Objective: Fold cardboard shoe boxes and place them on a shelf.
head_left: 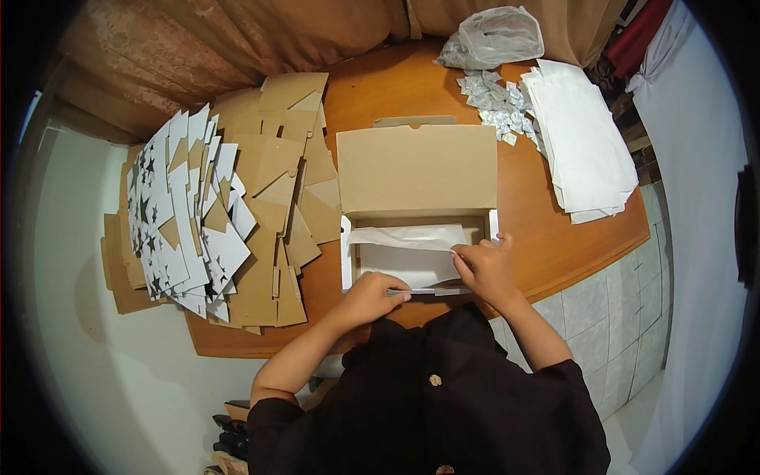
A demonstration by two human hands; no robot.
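An open cardboard box (417, 168) with its lid raised stands at the near edge of a round wooden table (546, 237). White tissue paper (408, 236) lines the inside of the box. My right hand (484, 267) pinches the right edge of the tissue paper at the box's front right. My left hand (370, 297) rests on the box's near rim, fingers pressing on the paper there.
A pile of flat cardboard blanks (273, 198) and white star-printed sheets (180, 214) covers the table's left side. A stack of white paper sheets (582, 138), several small silver packets (495, 99) and a clear plastic bag (495, 36) lie at the back right.
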